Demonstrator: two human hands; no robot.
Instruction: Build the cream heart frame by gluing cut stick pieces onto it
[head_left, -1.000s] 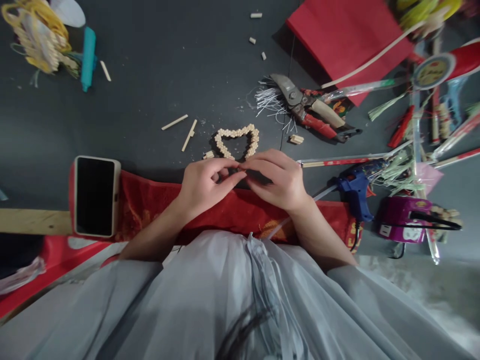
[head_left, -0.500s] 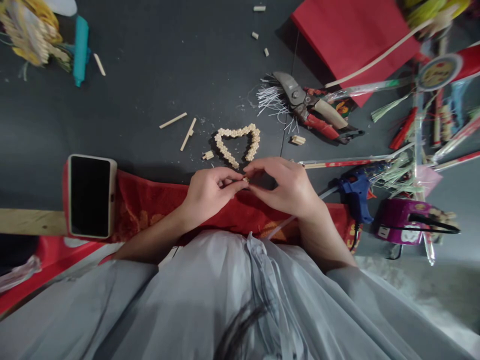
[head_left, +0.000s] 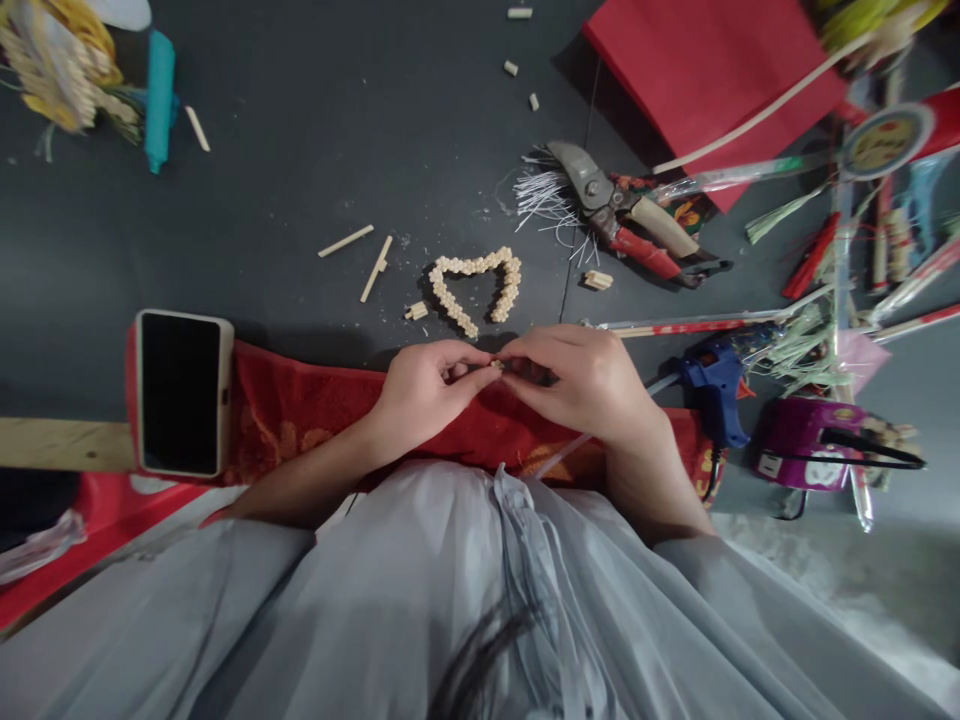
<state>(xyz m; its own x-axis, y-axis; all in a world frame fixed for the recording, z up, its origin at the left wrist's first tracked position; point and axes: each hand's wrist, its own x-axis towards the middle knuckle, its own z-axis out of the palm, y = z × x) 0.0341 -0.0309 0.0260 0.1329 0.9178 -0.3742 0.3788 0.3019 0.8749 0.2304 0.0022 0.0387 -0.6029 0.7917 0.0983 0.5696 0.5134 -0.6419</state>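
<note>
Small pale piece: the small pale piece [head_left: 496,365] was at the meeting point of both hands, above the red cloth [head_left: 307,395] and on the wearer's side of the heart-shaped outline [head_left: 455,300].
Left hand: the left hand [head_left: 421,390] was nearly closed, thumb and forefinger pinching the piece, the other fingers curled in.
Right hand: the right hand [head_left: 589,385] met it from the opposite side, thumb and forefinger tips drawn together at the piece, with a gap behind them.
Piece, handling: judged very light, stiff and easily dropped; best taken by its sides with fingertips only.
Piece, direction: mostly covered by fingers; its long axis could not be told.
Outline, position: lay untouched on the dark table [head_left: 262,200], just beyond the hands.
Outline, handling: judged light, rigid and fragile at its joints; a two-sided hold on the upper corners appeared safest.
Outline, direction: broad, dipped edge faced away from the wearer; narrow end, with a gap, pointed towards the wearer. Left limb slanted inward; no clear long axis.
Nearby: a short stick bundle [head_left: 417,312] lay just left of the outline.
</note>
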